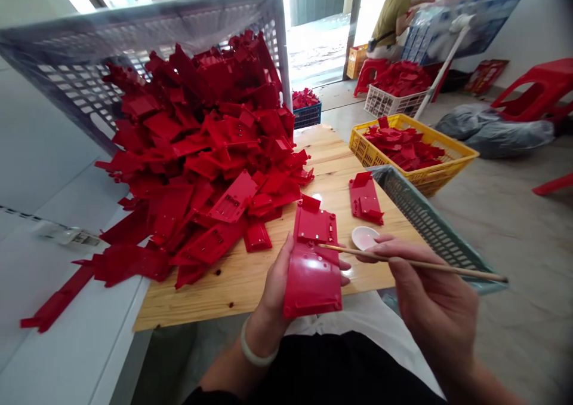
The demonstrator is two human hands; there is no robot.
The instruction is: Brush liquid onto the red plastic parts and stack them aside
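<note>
My left hand (274,279) holds a red plastic part (313,273) from below and at its left edge, over the front of the wooden table (250,291). Pinched in my right hand (430,297) is a thin wooden brush (430,264), its tip touching or very close to the middle of the part. A small white dish (364,238) sits just beyond my right fingers. Behind it another red part (366,198) lies on the table. A large heap of red parts (215,148) spills from a tipped crate onto the table at the left.
The tipped grey crate (283,40) stands at the back left. Right of the table are a green crate (430,223) and a yellow crate (461,151) with red parts. Farther back, a person (388,14) sits near a white crate (389,103). Red stools stand at right.
</note>
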